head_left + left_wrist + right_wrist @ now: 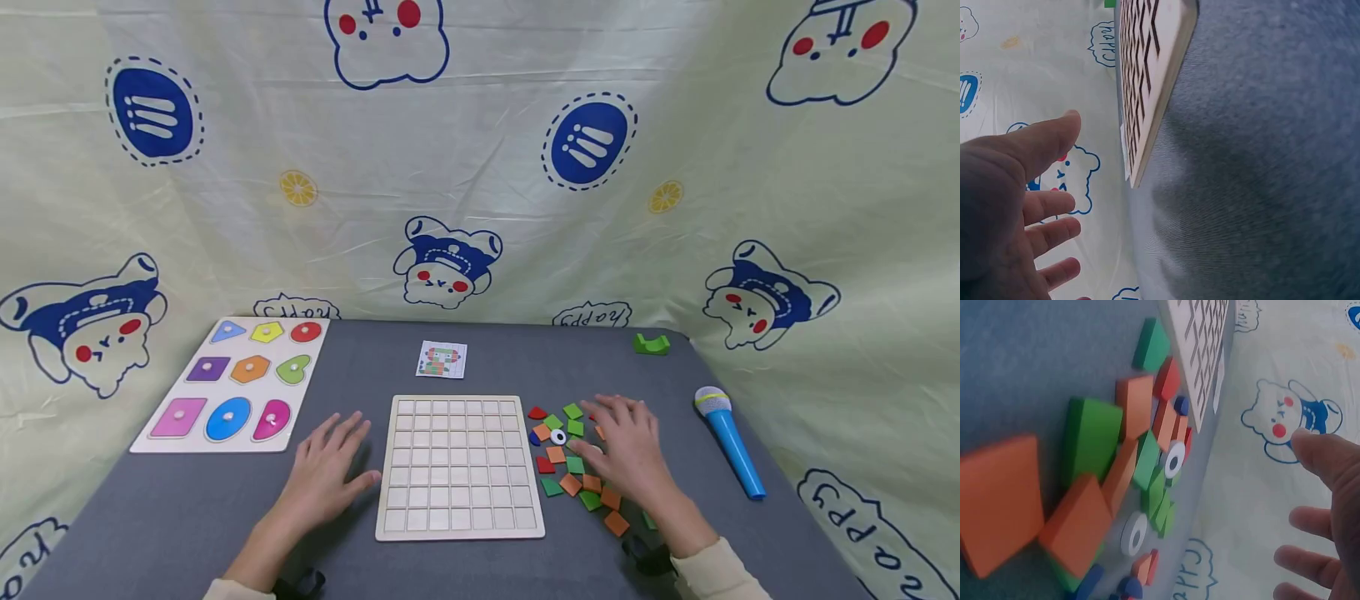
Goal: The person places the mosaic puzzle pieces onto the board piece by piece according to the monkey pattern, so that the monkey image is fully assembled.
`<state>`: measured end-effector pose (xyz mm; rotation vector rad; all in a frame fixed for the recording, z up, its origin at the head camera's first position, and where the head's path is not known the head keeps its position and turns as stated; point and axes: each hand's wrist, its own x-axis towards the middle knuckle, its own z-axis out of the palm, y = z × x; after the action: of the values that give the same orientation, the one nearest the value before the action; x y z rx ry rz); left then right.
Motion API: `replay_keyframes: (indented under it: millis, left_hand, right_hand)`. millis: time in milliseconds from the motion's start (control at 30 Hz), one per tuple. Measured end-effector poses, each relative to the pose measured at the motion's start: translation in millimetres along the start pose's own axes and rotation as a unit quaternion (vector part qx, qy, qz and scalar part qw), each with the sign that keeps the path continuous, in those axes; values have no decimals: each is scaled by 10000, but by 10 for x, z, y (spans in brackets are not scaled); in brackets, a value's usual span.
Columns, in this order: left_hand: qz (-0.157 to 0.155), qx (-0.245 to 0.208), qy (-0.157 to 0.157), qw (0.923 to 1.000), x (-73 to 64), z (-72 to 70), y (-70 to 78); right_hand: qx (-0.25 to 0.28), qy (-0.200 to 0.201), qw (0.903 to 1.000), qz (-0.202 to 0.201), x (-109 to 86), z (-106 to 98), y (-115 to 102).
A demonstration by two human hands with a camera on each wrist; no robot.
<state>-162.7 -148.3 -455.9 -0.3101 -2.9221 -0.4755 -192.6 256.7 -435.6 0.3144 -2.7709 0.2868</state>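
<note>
A pale wooden grid board [460, 534] lies flat in the middle of the grey table. Beside its left edge hovers my left hand [327, 475], fingers spread and holding nothing. To the board's right is a loose scatter of small blocks: orange ones [617, 523], green ones [590, 500], red ones [545, 464] and white rings with dark centres [558, 437]. Over the right part of that scatter is my right hand [624, 446], fingers apart, covering some pieces in the head view. The right wrist view shows the fingers [1310, 522] above the blocks, gripping none.
A small card with a coloured pattern [441, 360] lies behind the board. A shape puzzle [193, 396] with knobbed pieces occupies the left side. On the right are a blue toy microphone [735, 450] and a green curved block [651, 344]. A printed curtain [480, 167] hangs behind the table.
</note>
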Motion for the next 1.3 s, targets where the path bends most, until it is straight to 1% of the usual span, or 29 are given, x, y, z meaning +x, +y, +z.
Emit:
replay_keyframes:
  millis: [133, 267, 433, 600, 733, 833, 900, 1100, 1300]
  left_hand:
    - [85, -56, 34, 9999, -8, 27, -5]
    - [186, -138, 2, 9997, -20, 60, -18]
    - [239, -311, -166, 9991, -31, 93, -26]
    - [273, -573, -357, 9973, -31, 101, -31]
    - [244, -894, -644, 9936, -22, 106, -42]
    - [181, -1151, -879, 9893, -18, 112, -51]
    - [191, -1289, -981, 9866, -18, 118, -59]
    - [465, -1606, -1093, 9798, -22, 136, -96]
    - [672, -1763, -1253, 9740, 4, 154, -133]
  right_hand:
    - [53, 100, 9999, 15, 23, 7, 55]
    - [80, 206, 9998, 21, 46, 18, 94]
    - [139, 268, 9995, -31, 77, 56, 164]
    - [307, 151, 9994, 30, 116, 108, 250]
    - [370, 1, 9991, 189, 150, 147, 327]
    - [382, -92, 9987, 314, 169, 174, 382]
    - [374, -155, 9984, 387, 180, 186, 412]
    - [363, -363, 9969, 594, 225, 201, 475]
    - [378, -561, 9946, 781, 279, 216, 531]
